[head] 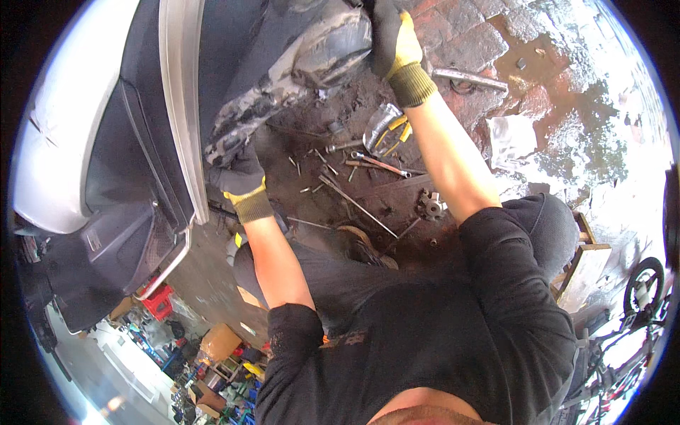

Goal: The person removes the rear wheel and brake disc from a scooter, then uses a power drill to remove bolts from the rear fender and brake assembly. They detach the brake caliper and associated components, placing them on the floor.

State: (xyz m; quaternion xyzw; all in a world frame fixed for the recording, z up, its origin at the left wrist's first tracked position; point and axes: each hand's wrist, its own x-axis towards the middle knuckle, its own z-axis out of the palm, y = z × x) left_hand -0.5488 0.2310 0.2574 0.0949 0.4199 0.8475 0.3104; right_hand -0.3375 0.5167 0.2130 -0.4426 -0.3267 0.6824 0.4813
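Before me is a scooter's dirty dark plastic underside panel, caked with mud. My left hand, in a black and yellow work glove, is at its lower end, the fingers partly hidden against it. My right hand, gloved alike, is at the panel's upper right end near the picture's top edge; its fingers are turned away. Below the panel, on the grimy ground, lie a combination wrench, a long thin metal rod, yellow-handled pliers and several loose bolts.
Silver-white bodywork fills the left. A round metal part lies near my knee. A metal bar rests on wet brick paving. A wooden stool stands at right, a red plastic stool and cardboard boxes lower left.
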